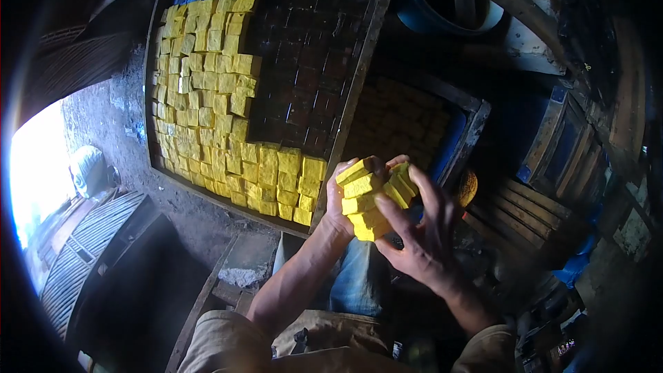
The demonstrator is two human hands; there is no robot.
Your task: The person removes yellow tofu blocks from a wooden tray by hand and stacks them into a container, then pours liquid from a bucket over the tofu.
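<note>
Several yellow blocks point(362, 200) are stacked in my left hand point(336, 202), whose fingers and palm support them from the left and below. My right hand point(421, 228) reaches over the stack from the right, its fingers curled round more yellow blocks point(399, 186). Both hands are just right of a wooden-framed tray point(358, 90). Rows of yellow blocks point(207, 97) cover the tray's left part and its near edge, and dark woven slats point(293, 76) show at its upper right.
A second framed tray point(464, 135) with dim blocks lies lower right of the first. Behind stands a blue tub point(442, 24). Wooden slatted racks point(525, 211) are at the right, and a curved bamboo piece point(90, 249) is at the left.
</note>
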